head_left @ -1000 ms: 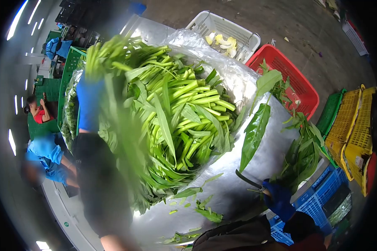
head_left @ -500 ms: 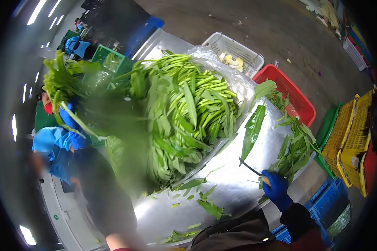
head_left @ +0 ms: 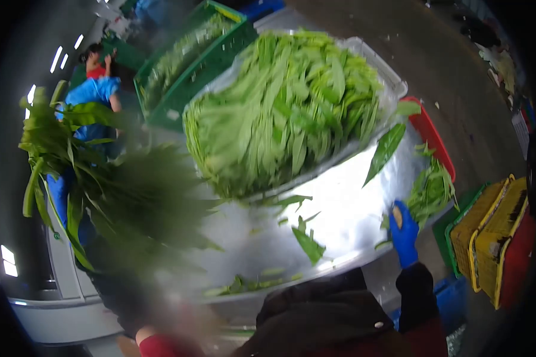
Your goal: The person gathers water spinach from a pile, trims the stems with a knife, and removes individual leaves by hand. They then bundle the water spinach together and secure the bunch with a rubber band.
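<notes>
My left hand, in a blue glove, is mostly hidden behind a bunch of leafy greens that it grips at the left, raised beside the metal table. Motion blurs the bunch's leaves. My right hand, also blue-gloved, is closed around the light wooden handle of a knife near the table's right edge. The knife's blade cannot be made out now. A large pile of the same greens lies on clear plastic across the table. Close to my right hand are loose leaves and one long leaf.
Leaf scraps lie on the metal table. Beyond it are a green crate of greens, a white basket and a red basket. Yellow crates stand at right. People in blue and red are at upper left.
My left hand and its bunch have swung left and slightly down in view. The camera view has turned. My right hand still holds the knife, whose dark curved blade showed before.
</notes>
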Tool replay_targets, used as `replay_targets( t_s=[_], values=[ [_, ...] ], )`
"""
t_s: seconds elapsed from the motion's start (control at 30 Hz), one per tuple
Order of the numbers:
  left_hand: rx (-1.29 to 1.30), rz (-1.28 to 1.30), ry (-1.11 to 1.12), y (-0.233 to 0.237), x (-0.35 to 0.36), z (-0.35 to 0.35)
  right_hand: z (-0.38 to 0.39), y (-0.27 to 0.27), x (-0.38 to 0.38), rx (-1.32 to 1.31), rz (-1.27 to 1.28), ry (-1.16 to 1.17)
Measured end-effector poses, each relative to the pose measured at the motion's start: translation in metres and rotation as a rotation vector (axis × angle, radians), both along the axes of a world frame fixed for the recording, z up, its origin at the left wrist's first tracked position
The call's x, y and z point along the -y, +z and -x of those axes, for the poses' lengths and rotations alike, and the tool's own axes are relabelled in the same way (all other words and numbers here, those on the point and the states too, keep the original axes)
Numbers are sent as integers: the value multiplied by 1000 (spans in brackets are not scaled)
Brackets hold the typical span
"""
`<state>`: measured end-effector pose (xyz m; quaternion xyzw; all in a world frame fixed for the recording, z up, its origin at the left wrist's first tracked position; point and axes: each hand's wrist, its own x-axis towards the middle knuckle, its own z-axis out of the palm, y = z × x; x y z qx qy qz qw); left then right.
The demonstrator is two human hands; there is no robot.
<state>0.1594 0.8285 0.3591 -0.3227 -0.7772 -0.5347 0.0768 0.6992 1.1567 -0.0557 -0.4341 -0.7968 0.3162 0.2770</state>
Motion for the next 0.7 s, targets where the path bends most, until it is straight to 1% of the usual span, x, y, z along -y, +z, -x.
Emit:
replay_targets(
  t_s=[0.03,0.07,0.1,0.13,0.2,0.23,0.27,0.3,0.33,0.37,0.4,0.43,0.47,0.5,0.53,0.57,0.67,0.7],
  values=[
    [-11,177,12,-6,10,-36,4,4,3,-75,82,-56],
    [11,341,-4,-14,13,-64,8,9,7,-98,80,-91],
    [31,483,-50,-26,14,-86,13,11,13,-127,-31,-78],
    [386,466,40,-45,17,-83,18,17,25,-156,61,-63],
    [314,879,15,-97,19,-105,35,32,58,-218,243,-52],
    [25,974,-200,-159,51,-74,44,36,76,-236,268,8],
    [-172,1002,-234,-231,84,-58,56,40,96,-256,292,67],
    [-233,1059,-220,-285,101,-58,72,47,120,-237,315,116],
    [-145,1019,-192,-329,107,-61,86,45,143,-219,344,155],
    [98,1092,-156,-334,93,-79,101,44,170,-228,456,173],
    [283,993,-167,-360,97,-79,115,34,195,-204,450,214],
    [353,921,-139,-364,94,-90,126,38,217,-137,477,254],
    [416,846,-113,-365,88,-96,134,31,239,-183,474,305],
    [339,874,-131,-368,89,-91,145,33,256,-139,451,350],
    [266,900,-143,-372,90,-88,154,37,274,-108,494,304],
    [193,928,-150,-376,95,-86,164,39,287,-96,473,285],
    [100,876,-254,-380,109,-71,194,40,310,-140,476,284],
    [157,790,-274,-383,111,-70,202,40,313,-161,488,295]
  ],
)
